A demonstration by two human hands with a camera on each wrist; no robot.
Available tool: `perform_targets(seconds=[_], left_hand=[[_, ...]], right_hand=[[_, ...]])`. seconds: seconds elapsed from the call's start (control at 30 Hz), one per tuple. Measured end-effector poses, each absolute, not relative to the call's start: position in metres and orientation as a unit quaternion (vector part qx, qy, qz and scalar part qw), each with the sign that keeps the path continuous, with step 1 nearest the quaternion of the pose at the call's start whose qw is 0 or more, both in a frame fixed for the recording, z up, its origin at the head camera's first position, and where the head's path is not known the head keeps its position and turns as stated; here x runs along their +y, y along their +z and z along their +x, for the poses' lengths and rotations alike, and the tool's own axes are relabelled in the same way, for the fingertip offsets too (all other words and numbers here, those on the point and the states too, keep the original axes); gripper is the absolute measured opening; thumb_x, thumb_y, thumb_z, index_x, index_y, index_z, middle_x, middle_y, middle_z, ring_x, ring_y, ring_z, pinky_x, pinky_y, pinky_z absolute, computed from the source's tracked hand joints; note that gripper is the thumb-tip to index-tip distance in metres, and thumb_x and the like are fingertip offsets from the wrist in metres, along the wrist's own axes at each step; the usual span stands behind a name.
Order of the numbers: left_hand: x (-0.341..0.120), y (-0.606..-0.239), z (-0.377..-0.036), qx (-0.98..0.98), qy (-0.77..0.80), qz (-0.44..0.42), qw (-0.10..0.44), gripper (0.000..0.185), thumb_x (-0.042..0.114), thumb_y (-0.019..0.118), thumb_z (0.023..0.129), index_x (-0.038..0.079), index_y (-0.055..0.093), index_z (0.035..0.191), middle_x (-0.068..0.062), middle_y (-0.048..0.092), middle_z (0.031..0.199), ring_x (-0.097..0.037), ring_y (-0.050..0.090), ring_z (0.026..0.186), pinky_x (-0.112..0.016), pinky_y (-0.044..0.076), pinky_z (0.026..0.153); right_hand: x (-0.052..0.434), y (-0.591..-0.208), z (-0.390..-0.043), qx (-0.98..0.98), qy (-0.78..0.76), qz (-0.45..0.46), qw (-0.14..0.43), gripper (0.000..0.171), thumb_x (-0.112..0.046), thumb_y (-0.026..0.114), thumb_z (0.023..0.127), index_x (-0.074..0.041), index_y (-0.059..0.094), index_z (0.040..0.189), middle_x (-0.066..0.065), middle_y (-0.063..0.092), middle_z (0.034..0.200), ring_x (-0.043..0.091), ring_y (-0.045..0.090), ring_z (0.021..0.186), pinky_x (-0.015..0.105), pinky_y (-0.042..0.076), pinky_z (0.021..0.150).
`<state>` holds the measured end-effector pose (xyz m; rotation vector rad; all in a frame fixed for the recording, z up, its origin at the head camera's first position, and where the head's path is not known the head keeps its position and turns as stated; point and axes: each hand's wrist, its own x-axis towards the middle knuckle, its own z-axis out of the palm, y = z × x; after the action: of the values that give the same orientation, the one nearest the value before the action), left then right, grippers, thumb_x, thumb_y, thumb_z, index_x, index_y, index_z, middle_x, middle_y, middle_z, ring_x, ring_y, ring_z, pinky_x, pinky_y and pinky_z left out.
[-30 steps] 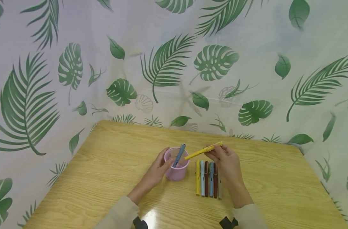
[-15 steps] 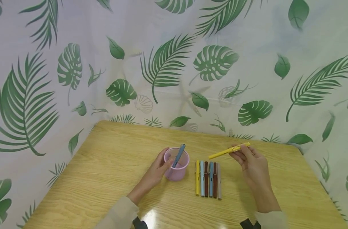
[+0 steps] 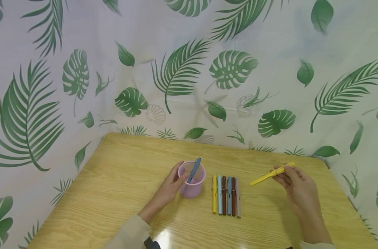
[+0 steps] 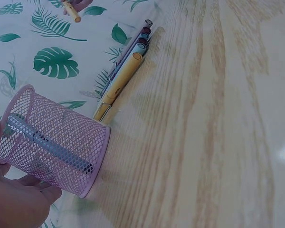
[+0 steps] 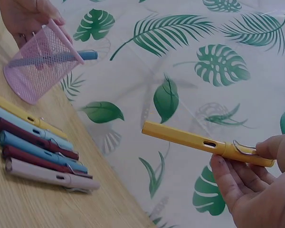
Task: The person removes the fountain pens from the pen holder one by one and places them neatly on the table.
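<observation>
My left hand grips the side of a pink mesh pen holder that stands on the table, thumb over its rim. Inside it leans one blue pen, its capped end sticking out above the rim. Off to the right, my right hand pinches a yellow pen near its clip end, raised over the table. Between the hands lies a row of several pens side by side: a second yellow pen, a light blue pen, dark red ones, a blue one and a grey pen.
The wooden table reaches back to a white cloth printed with green leaves, which also hangs along the left side. A bright reflection lies near the front of the tabletop.
My right hand has moved right, away from the pen holder, carrying the yellow pen past the row and uncovering the grey pen. The left hand and the holder have stayed put.
</observation>
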<state>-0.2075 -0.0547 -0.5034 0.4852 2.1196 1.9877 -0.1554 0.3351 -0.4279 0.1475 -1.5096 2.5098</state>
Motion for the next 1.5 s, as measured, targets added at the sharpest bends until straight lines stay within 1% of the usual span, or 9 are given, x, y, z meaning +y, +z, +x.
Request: perform_targets(seconds=[0.13, 0.3, 0.43, 0.67, 0.93, 1.03, 1.2, 1.33, 1.5], left_hand=[[-0.054, -0.503, -0.208, 0.717, 0.671, 0.163, 0.096, 0.065, 0.025, 0.050, 0.111, 0.007, 0.018, 0.165, -0.029, 0.024, 0.165, -0.046, 0.026, 0.151, -0.058, 0.026, 0.121], [-0.054, -0.502, -0.209, 0.715, 0.673, 0.165, 0.095, 0.064, 0.023, 0.049, 0.111, 0.007, 0.018, 0.164, -0.028, 0.024, 0.165, -0.046, 0.026, 0.151, -0.058, 0.026, 0.121], [-0.055, -0.501, -0.208, 0.713, 0.673, 0.170, 0.099, 0.066, 0.027, 0.050, 0.111, 0.007, 0.017, 0.165, -0.028, 0.023, 0.166, -0.046, 0.024, 0.151, -0.059, 0.025, 0.121], [-0.054, -0.502, -0.208, 0.712, 0.674, 0.170, 0.098, 0.065, 0.024, 0.050, 0.111, 0.006, 0.017, 0.165, -0.030, 0.025, 0.164, -0.046, 0.026, 0.151, -0.059, 0.025, 0.121], [-0.053, -0.505, -0.209, 0.716, 0.673, 0.163, 0.092, 0.065, 0.023, 0.050, 0.111, 0.006, 0.018, 0.164, -0.029, 0.026, 0.164, -0.045, 0.025, 0.151, -0.057, 0.025, 0.122], [-0.052, -0.505, -0.209, 0.718, 0.672, 0.158, 0.090, 0.065, 0.025, 0.051, 0.111, 0.007, 0.020, 0.164, -0.027, 0.027, 0.165, -0.043, 0.027, 0.151, -0.055, 0.026, 0.122], [-0.052, -0.505, -0.209, 0.719, 0.672, 0.156, 0.089, 0.065, 0.025, 0.051, 0.111, 0.006, 0.020, 0.164, -0.027, 0.028, 0.164, -0.043, 0.028, 0.151, -0.055, 0.027, 0.122], [-0.052, -0.505, -0.209, 0.718, 0.672, 0.157, 0.088, 0.064, 0.025, 0.050, 0.111, 0.007, 0.020, 0.164, -0.027, 0.027, 0.164, -0.044, 0.027, 0.151, -0.055, 0.027, 0.122], [-0.053, -0.505, -0.208, 0.715, 0.675, 0.158, 0.090, 0.065, 0.025, 0.051, 0.111, 0.007, 0.019, 0.165, -0.026, 0.025, 0.166, -0.044, 0.025, 0.152, -0.056, 0.025, 0.122]], right_hand=[[0.345, -0.429, -0.151, -0.525, 0.842, 0.057, 0.105, 0.017, -0.001, 0.052, 0.107, 0.009, 0.066, 0.106, 0.016, 0.075, 0.104, 0.025, 0.075, 0.098, 0.033, 0.058, 0.091], [0.352, -0.432, -0.149, -0.554, 0.825, 0.045, 0.100, 0.017, -0.004, 0.055, 0.106, 0.007, 0.067, 0.104, 0.012, 0.076, 0.103, 0.021, 0.075, 0.097, 0.031, 0.059, 0.089], [0.353, -0.436, -0.150, -0.574, 0.814, 0.032, 0.084, 0.017, -0.006, 0.056, 0.106, 0.004, 0.068, 0.101, 0.011, 0.076, 0.103, 0.020, 0.075, 0.095, 0.030, 0.060, 0.087], [0.348, -0.443, -0.153, -0.624, 0.779, 0.013, 0.057, 0.019, -0.011, 0.057, 0.107, 0.004, 0.066, 0.099, 0.006, 0.076, 0.104, 0.018, 0.074, 0.095, 0.028, 0.060, 0.087], [0.344, -0.455, -0.161, -0.672, 0.740, -0.014, 0.029, 0.024, -0.018, 0.059, 0.107, 0.004, 0.066, 0.109, 0.002, 0.073, 0.104, 0.016, 0.072, 0.096, 0.026, 0.060, 0.086], [0.342, -0.459, -0.163, -0.687, 0.726, -0.020, 0.018, 0.024, -0.020, 0.060, 0.107, 0.002, 0.067, 0.111, 0.001, 0.072, 0.105, 0.015, 0.071, 0.094, 0.026, 0.060, 0.086], [0.335, -0.463, -0.165, -0.711, 0.702, -0.024, 0.010, 0.028, -0.023, 0.059, 0.107, 0.003, 0.065, 0.115, 0.000, 0.071, 0.104, 0.013, 0.069, 0.090, 0.025, 0.061, 0.084], [0.329, -0.467, -0.166, -0.731, 0.682, -0.025, 0.008, 0.033, -0.024, 0.059, 0.107, 0.006, 0.062, 0.119, 0.004, 0.070, 0.105, 0.013, 0.068, 0.089, 0.026, 0.061, 0.083], [0.323, -0.473, -0.168, -0.756, 0.653, -0.042, -0.002, 0.044, -0.027, 0.058, 0.108, 0.014, 0.056, 0.125, 0.009, 0.066, 0.109, 0.013, 0.066, 0.090, 0.027, 0.061, 0.085]])
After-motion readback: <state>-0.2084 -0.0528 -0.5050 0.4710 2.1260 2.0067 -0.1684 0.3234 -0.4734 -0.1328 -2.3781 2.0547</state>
